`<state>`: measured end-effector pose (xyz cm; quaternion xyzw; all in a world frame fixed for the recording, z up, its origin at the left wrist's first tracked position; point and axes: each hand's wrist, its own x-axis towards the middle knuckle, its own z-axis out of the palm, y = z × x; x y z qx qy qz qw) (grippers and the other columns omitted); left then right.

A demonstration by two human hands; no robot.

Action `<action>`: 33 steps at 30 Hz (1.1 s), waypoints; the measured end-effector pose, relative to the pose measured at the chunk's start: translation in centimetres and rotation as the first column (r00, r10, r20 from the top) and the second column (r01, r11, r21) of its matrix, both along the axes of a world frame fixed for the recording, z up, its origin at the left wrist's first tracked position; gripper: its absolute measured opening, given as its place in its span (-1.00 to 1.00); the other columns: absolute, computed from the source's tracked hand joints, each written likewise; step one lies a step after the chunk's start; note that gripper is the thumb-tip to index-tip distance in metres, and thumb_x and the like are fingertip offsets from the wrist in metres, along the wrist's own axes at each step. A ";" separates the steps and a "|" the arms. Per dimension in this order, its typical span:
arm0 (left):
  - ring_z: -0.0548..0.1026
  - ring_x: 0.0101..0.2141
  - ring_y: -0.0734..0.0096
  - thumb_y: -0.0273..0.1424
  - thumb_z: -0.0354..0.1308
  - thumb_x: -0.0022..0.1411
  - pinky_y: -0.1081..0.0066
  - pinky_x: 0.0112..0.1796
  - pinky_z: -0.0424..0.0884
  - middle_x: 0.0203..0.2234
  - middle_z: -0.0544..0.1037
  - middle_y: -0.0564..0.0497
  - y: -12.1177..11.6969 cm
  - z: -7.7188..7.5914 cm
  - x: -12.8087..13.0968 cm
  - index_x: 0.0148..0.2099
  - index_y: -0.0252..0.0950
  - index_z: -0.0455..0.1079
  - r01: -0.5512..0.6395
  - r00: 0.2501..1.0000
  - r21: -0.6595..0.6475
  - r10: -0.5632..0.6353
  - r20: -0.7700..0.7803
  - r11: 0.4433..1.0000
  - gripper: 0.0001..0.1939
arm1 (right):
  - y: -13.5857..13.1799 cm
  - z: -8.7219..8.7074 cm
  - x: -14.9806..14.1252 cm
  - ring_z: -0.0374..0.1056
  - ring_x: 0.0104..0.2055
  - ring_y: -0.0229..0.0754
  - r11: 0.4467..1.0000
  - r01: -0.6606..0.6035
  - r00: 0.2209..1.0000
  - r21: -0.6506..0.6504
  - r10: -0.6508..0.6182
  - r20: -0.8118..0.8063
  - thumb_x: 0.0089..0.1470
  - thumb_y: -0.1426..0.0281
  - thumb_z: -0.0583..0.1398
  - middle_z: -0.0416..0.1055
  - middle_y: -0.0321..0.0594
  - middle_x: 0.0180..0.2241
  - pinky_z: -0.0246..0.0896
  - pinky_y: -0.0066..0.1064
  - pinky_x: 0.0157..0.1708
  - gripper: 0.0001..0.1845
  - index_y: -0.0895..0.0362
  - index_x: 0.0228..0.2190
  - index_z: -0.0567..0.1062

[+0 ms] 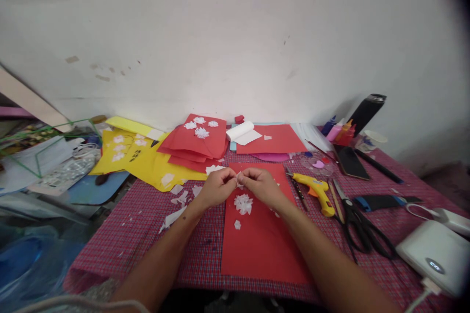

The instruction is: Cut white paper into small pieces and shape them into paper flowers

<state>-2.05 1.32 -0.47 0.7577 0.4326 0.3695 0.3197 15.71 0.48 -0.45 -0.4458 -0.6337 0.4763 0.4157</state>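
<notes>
Both my hands meet over the top of a red paper sheet [262, 244] on the checkered tablecloth. My left hand [217, 187] and my right hand [261, 186] are closed in pinches on a tiny white paper piece [239, 178] held between their fingertips. Just below them a white cut-paper flower [243, 203] lies on the red sheet, with a smaller white scrap [237, 225] under it.
A yellow glue gun [317, 191] and black scissors [358, 225] lie right of the sheet. Red sheets with white flowers [200, 139], yellow paper [147, 161] and a white paper roll [240, 132] sit behind. A black flask [367, 112], paint bottles [340, 132] and a white device [435, 254] stand at right.
</notes>
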 end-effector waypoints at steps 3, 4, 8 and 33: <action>0.31 -0.47 0.49 -0.41 0.04 0.19 0.47 -0.41 0.19 -0.55 0.37 0.12 0.1 -0.1 0.0 -0.43 -0.29 0.31 -0.013 1.000 -0.018 0.013 0.007 1.000 -0.85 | 0.0 0.0 0.0 0.15 -0.52 -0.32 0.999 0.036 0.999 -0.002 -0.036 -0.014 0.06 0.26 0.20 0.28 -0.37 -0.56 0.02 -0.48 -0.51 -0.76 0.15 -0.53 0.42; 0.31 -0.47 0.49 -0.42 0.04 0.19 0.47 -0.41 0.19 -0.55 0.37 0.12 0.1 0.0 0.0 -0.44 -0.29 0.31 -0.017 1.000 -0.029 0.018 0.011 0.999 -0.85 | 0.1 -0.1 0.1 0.15 -0.52 -0.32 0.999 0.050 0.998 -0.010 -0.050 -0.026 0.05 0.27 0.20 0.28 -0.37 -0.57 0.02 -0.48 -0.51 -0.77 0.15 -0.54 0.42; 0.31 -0.49 0.49 -0.43 0.03 0.16 0.47 -0.42 0.20 -0.57 0.38 0.11 0.1 0.3 -0.1 -0.46 -0.29 0.29 -0.031 0.998 -0.077 0.035 0.048 0.997 -0.85 | 0.2 -0.2 0.2 0.16 -0.55 -0.32 0.995 0.076 0.987 -0.066 -0.084 -0.135 0.01 0.33 0.20 0.32 -0.35 -0.61 0.02 -0.48 -0.54 -0.81 0.15 -0.56 0.42; 0.37 -0.63 0.55 -0.37 0.17 0.02 0.49 -0.54 0.29 -0.63 0.39 0.13 1.6 -0.3 -0.8 -0.45 -0.30 0.25 0.004 0.697 -0.520 0.371 0.614 0.854 -0.84 | 1.2 -0.8 1.1 0.27 -0.43 -0.19 0.901 0.377 0.925 0.213 -0.380 -0.029 0.11 0.26 0.16 0.41 -0.25 -0.48 0.14 -0.38 -0.39 -0.78 0.11 -0.49 0.45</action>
